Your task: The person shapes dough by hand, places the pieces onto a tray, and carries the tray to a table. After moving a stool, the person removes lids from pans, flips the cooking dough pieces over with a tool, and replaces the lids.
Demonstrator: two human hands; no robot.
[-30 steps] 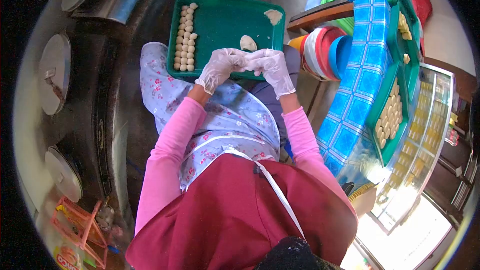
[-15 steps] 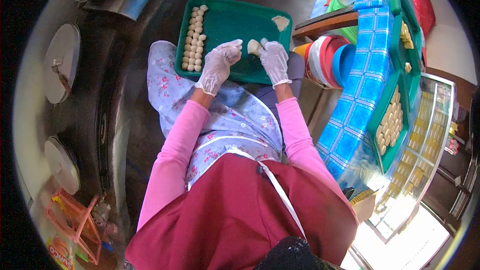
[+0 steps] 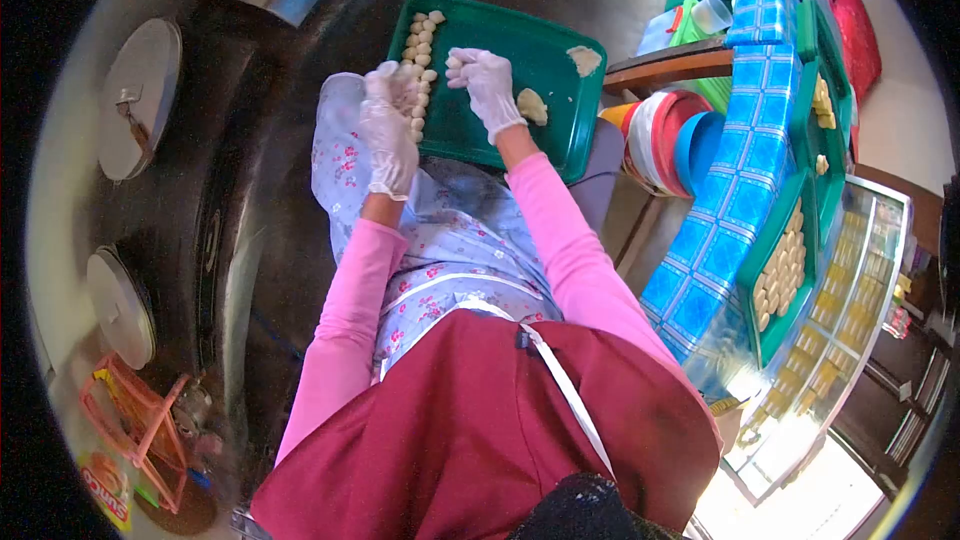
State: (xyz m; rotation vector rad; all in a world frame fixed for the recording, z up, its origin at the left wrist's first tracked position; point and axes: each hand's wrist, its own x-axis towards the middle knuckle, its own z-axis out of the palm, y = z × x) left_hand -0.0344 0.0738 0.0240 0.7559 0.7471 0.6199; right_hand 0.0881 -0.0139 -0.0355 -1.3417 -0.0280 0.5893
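Note:
A green tray [image 3: 500, 25] rests on my lap, with small round dough balls [image 3: 424, 37] in rows along its left side. My right hand [image 3: 485, 85], in a clear glove, pinches a small piece of dough [image 3: 454, 63] above the tray, just right of the rows. My left hand [image 3: 390, 125], gloved too, is at the tray's left edge with its palm cupped and hides some of the balls; I see nothing held in it. A larger lump of dough [image 3: 532, 106] lies on the tray right of my right hand. Near the far right corner is a flat dough piece [image 3: 584, 61].
To the right stands a table with a blue checked cloth [image 3: 715, 220], bearing green trays of shaped dough pieces [image 3: 782, 270]. Stacked round tubs [image 3: 665, 140] sit beside it. On the left are metal lids [image 3: 140, 100] and an orange basket [image 3: 140, 420].
Both hands have moved left towards the dough balls. The large lump has left my right hand and lies on the tray; that hand now pinches a small piece.

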